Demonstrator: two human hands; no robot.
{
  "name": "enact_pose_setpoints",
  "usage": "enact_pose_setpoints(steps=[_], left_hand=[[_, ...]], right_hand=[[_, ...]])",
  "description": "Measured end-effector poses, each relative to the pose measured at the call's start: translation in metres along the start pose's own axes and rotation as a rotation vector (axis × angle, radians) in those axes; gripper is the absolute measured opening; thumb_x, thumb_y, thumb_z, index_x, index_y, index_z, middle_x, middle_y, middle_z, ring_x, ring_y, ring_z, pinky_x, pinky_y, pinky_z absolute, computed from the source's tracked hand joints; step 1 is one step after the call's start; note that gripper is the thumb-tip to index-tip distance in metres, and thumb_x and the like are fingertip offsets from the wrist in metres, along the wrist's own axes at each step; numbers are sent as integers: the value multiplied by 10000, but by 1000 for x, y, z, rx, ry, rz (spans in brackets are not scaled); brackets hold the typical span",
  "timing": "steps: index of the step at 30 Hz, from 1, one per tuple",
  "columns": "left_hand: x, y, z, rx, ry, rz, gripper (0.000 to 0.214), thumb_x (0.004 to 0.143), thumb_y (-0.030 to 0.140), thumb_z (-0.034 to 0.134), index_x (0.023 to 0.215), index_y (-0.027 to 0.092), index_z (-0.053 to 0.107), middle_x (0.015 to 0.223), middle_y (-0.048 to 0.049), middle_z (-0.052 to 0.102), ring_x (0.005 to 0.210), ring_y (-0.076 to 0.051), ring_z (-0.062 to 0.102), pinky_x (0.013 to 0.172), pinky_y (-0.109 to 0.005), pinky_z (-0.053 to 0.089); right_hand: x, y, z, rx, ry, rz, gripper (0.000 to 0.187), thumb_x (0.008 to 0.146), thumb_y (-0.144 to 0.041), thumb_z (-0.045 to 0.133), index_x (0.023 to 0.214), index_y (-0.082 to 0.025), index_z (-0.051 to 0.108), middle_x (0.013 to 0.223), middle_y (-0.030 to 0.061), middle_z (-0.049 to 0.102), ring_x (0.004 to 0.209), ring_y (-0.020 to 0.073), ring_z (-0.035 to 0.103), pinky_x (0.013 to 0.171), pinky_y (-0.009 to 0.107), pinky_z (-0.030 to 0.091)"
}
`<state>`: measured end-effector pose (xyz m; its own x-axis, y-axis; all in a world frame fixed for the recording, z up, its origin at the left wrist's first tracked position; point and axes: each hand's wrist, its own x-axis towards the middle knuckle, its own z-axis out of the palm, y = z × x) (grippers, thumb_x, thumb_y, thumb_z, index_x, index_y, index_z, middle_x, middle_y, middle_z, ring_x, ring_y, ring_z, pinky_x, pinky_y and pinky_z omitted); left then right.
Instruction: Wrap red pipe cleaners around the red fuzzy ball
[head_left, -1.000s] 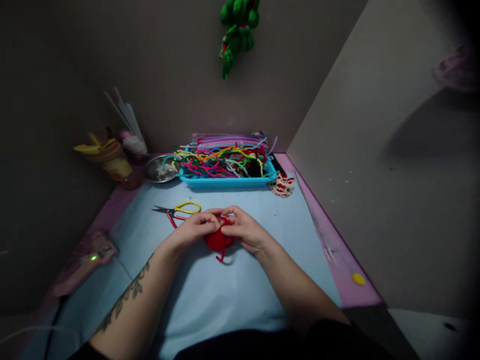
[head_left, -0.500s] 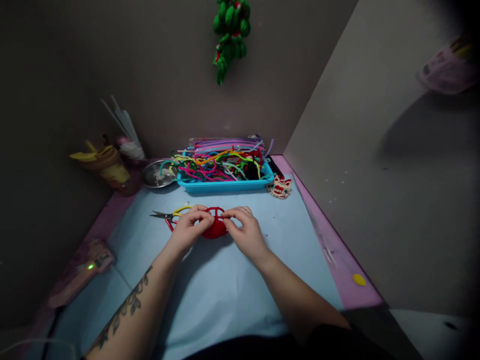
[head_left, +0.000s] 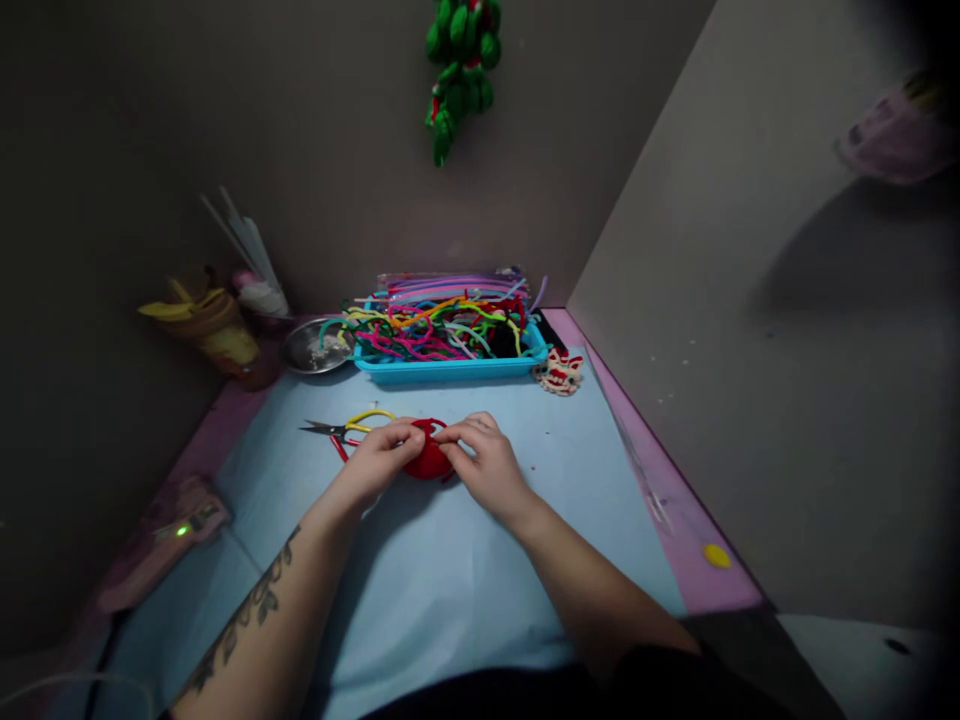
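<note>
A round red piece [head_left: 429,462], seemingly made of pipe cleaner, is between my two hands above the blue cloth. A small looped opening shows at its top edge. My left hand [head_left: 385,455] pinches its left side between thumb and fingers. At its upper right, the thumb and index finger of my right hand [head_left: 484,458] are pinched together on a strand of the red piece; my fingertips partly hide that spot. Just left of my left hand, scissors [head_left: 339,432] with one yellow and one red handle lie spread on the cloth.
A blue tray [head_left: 450,372] heaped with coloured pipe cleaners stands at the back. Beside it are a metal bowl [head_left: 304,350] and a lion-like face ornament [head_left: 559,372]. A pink glue gun [head_left: 169,548] with a green light lies left; a yellow disc [head_left: 717,556] lies right.
The open frame at the red piece's top has become smaller and partly covered. My right fingertips have moved slightly left and down over it; my left hand still grips the left side.
</note>
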<state>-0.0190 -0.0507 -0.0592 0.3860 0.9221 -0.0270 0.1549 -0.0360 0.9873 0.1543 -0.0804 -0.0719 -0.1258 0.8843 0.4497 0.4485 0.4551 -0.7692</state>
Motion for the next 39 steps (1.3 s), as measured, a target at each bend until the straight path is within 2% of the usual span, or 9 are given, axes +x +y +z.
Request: enact_pose_setpoints(steps=[6, 17, 21, 24, 30, 34, 39], left_hand=[[1, -1, -1, -37, -5, -48, 364, 723, 434, 630, 498, 159, 549, 684, -26, 497, 691, -166, 449, 694, -288, 354], [2, -11, 0, 28, 64, -107, 331, 675, 428, 659, 514, 145, 599, 695, -35, 546, 675, -158, 483, 640, -273, 365], [0, -9, 0, -24, 35, -175, 353, 668, 465, 668, 538, 145, 597, 612, -10, 521, 586, -125, 428, 559, -249, 327], [0, -7, 1, -51, 32, -206, 336, 634, 460, 704, 561, 145, 612, 603, -7, 537, 581, -121, 435, 558, -245, 327], [0, -3, 0, -125, 77, -162, 319, 649, 447, 707, 588, 142, 636, 650, -22, 580, 634, -134, 476, 638, -263, 367], [1, -4, 2, -140, 172, -105, 309, 674, 424, 695, 554, 158, 594, 614, -1, 546, 623, -130, 457, 637, -262, 358], [1, -8, 3, -187, 178, -128, 312, 697, 430, 686, 587, 155, 589, 590, 21, 531, 587, -112, 432, 605, -250, 338]], right_hand=[[-1, 2, 0, -31, -39, -106, 190, 825, -84, 593, 846, -238, 701, 796, 15, 716, 850, 203, 538, 831, 368, 467], [-4, 7, 4, -283, -76, -311, 251, 851, -64, 530, 853, -242, 707, 791, 6, 720, 870, 208, 481, 849, 380, 389], [-3, 11, 4, -261, -67, -294, 260, 854, -79, 541, 868, -268, 719, 818, 1, 729, 893, 210, 493, 869, 389, 389], [-3, 14, 3, -217, -68, -270, 267, 841, -79, 556, 885, -280, 725, 829, 5, 730, 907, 217, 505, 881, 407, 403], [1, 14, 0, 68, 39, -107, 200, 834, -110, 599, 895, -258, 717, 879, 19, 733, 913, 188, 583, 859, 360, 486], [4, 12, -2, 36, 57, -92, 194, 823, -123, 618, 902, -269, 719, 963, 34, 701, 960, 193, 597, 909, 394, 468], [2, 15, 1, 16, 41, -78, 218, 825, -123, 608, 942, -265, 726, 890, 43, 612, 914, 181, 584, 857, 350, 494]])
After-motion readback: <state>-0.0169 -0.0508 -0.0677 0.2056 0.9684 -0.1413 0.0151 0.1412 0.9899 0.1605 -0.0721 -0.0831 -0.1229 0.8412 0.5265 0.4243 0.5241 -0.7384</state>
